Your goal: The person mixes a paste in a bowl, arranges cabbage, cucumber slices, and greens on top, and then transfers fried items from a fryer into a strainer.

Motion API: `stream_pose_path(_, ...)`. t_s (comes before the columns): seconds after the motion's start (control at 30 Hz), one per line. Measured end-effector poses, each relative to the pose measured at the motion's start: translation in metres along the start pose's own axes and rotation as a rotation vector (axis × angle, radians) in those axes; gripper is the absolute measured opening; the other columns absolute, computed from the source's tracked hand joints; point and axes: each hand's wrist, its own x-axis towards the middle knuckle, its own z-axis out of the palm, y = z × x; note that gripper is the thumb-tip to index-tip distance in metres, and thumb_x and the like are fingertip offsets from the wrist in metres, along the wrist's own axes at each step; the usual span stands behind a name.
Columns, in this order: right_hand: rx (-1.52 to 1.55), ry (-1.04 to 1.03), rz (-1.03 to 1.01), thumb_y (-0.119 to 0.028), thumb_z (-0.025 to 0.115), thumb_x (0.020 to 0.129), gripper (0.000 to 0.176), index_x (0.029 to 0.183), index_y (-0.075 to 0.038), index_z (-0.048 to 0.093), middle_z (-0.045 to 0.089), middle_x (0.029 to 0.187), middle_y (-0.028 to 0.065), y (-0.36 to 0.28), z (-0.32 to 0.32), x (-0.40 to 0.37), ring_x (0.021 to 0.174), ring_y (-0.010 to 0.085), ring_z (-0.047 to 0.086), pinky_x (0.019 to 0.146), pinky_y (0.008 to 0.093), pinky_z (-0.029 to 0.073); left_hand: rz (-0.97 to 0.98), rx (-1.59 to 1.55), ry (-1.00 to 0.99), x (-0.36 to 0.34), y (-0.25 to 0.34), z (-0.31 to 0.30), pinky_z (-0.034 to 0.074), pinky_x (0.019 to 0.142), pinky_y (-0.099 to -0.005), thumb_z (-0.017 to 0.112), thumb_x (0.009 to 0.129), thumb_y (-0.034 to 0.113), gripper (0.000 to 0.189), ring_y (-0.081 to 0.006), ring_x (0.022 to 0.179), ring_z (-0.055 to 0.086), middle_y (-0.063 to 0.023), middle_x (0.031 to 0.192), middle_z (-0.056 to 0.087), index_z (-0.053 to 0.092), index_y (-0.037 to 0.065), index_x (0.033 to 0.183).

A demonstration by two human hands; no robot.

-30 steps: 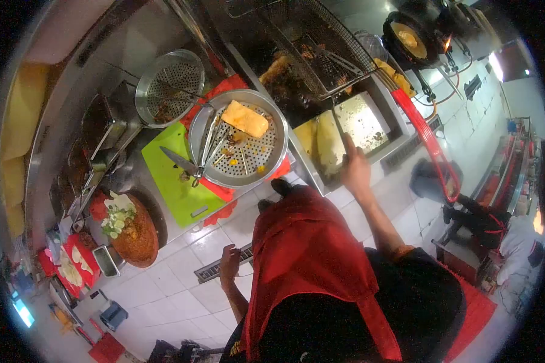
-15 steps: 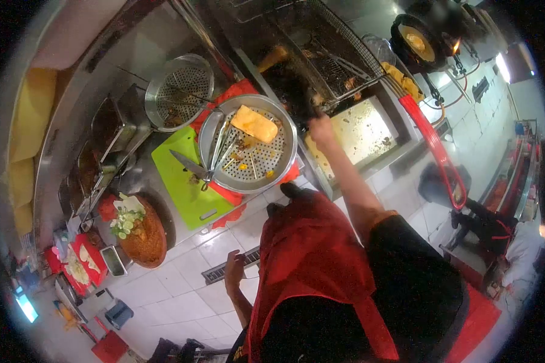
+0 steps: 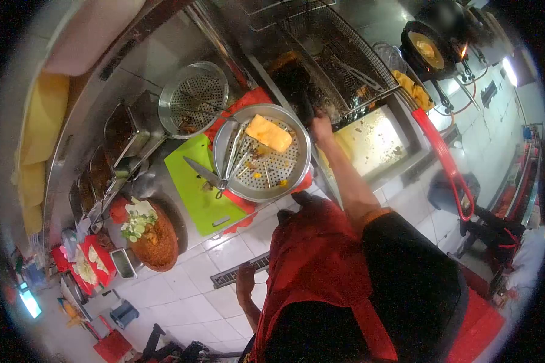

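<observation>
My right hand (image 3: 323,128) is closed round the dark handle of a tool at the fryer (image 3: 345,112); the tool's far end is hard to make out in the dark oil. Low beside the red apron hangs my left hand (image 3: 246,283), its fingers blurred and touching nothing visible. A perforated steel pan (image 3: 224,151) holds a golden block of food (image 3: 269,134), with tongs (image 3: 235,148) at its left side. Scissors or a knife with a broad blade (image 3: 202,171) lies across the green board (image 3: 188,187) and the pan's edge.
A wire fryer basket (image 3: 369,54) with a long red handle (image 3: 433,145) extends to the right. Behind it a wok (image 3: 427,49) sits by a burner flame. A second strainer (image 3: 194,100) and an oval dish of food (image 3: 157,245) stand left.
The whole view has shifted, so the counter items appear further right and lower. My right hand stays at the fryer on the handle, and my left hand still hangs low.
</observation>
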Motion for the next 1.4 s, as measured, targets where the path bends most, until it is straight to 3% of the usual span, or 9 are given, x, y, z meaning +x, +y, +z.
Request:
stream_pose_path(0.1,-0.368,0.076,-0.056,-0.013,0.051,0.085,0.028,0.104,0.004,0.063,0.066,0.085,0.0157,-0.089,-0.004,-0.059,0.077,0.0298,0.063,0.062,0.0447,0.05,0.147,0.003,-0.041,0.007,-0.023,0.0,0.045,0.096,-0.0413,0.056,0.095,0.021,0.026,-0.0355,0.111,0.057,-0.0183,0.118,0.062,0.065,0.003,0.112)
stream_pose_path(0.33,-0.044,-0.076,0.456,-0.013,0.051,0.085,0.021,0.093,0.005,0.06,0.064,0.083,0.0191,-0.037,0.02,0.015,0.072,0.0266,0.059,0.059,0.0445,0.048,0.001,-0.194,0.018,0.012,0.013,-0.009,0.049,0.09,-0.038,0.055,0.094,0.017,0.023,-0.0322,0.108,0.061,-0.0176,0.112,0.065,0.067,0.001,0.106)
stream_pose_path(0.53,-0.099,-0.026,0.205,-0.013,0.052,0.083,0.035,0.112,0.004,0.062,0.067,0.086,0.0205,-0.076,0.006,-0.03,0.073,0.0304,0.062,0.069,0.0431,0.051,0.123,-0.152,0.041,0.013,-0.004,-0.004,0.051,0.087,-0.0384,0.053,0.095,0.015,0.022,-0.0342,0.104,0.063,-0.0194,0.114,0.065,0.069,0.004,0.104)
stream_pose_path(0.63,-0.39,0.024,-0.016,-0.015,0.053,0.08,0.049,0.125,0.003,0.059,0.068,0.096,0.0266,-0.051,-0.009,-0.03,0.087,0.0387,0.066,0.082,0.043,0.052,-0.206,-0.119,0.083,0.004,0.021,-0.008,0.051,0.088,-0.0381,0.05,0.095,0.013,0.022,-0.0344,0.107,0.062,-0.0197,0.116,0.064,0.069,0.004,0.102)
stream_pose_path(0.73,-0.662,0.006,-0.171,-0.018,0.054,0.079,0.055,0.13,0.003,0.055,0.065,0.105,0.0311,-0.086,-0.018,-0.053,0.104,0.043,0.063,0.089,0.044,0.051,0.332,0.427,-0.029,0.019,-0.022,-0.005,0.05,0.088,-0.0397,0.05,0.096,0.015,0.024,-0.0339,0.105,0.063,-0.018,0.113,0.066,0.067,0.003,0.107)
stream_pose_path(1.03,-0.616,-0.119,0.121,-0.019,0.053,0.086,0.028,0.098,0.003,0.066,0.069,0.093,0.0204,-0.07,0.006,-0.013,0.082,0.0357,0.065,0.072,0.0436,0.052,-0.152,-0.556,-0.042,0.015,0.026,-0.017,0.05,0.082,-0.0308,0.057,0.092,0.006,0.035,-0.0188,0.093,0.062,-0.0129,0.105,0.067,0.052,0.003,0.127)
stream_pose_path(1.23,-0.107,-0.077,0.24,-0.016,0.049,0.092,0.022,0.091,-0.001,0.066,0.065,0.085,0.0135,0.032,0.03,0.071,0.07,0.0244,0.058,0.059,0.045,0.046,0.104,-0.336,-0.007,0.024,-0.042,0.001,0.05,0.08,-0.0351,0.055,0.092,0.005,0.026,-0.023,0.091,0.062,-0.0139,0.101,0.068,0.058,0.004,0.117)
stream_pose_path(1.33,0.056,-0.126,0.417,-0.01,0.048,0.091,0.027,0.109,-0.006,0.067,0.059,0.071,0.0066,-0.082,0.017,0.005,0.058,0.0152,0.054,0.043,0.0328,0.037,-0.076,-0.328,0.006,0.017,-0.038,0.004,0.049,0.083,-0.0432,0.056,0.082,0.002,0.019,-0.0343,0.098,0.061,-0.019,0.103,0.067,0.064,0.003,0.1)
stream_pose_path(1.4,-0.006,-0.164,0.302,-0.008,0.047,0.09,0.029,0.112,-0.005,0.066,0.061,0.074,0.0068,-0.053,0.004,0.014,0.06,0.0147,0.056,0.045,0.0315,0.04,0.593,0.768,-0.116,0.024,-0.04,-0.006,0.049,0.082,-0.0422,0.058,0.084,0.006,0.017,-0.0338,0.096,0.061,-0.0188,0.1,0.067,0.065,0.002,0.098)
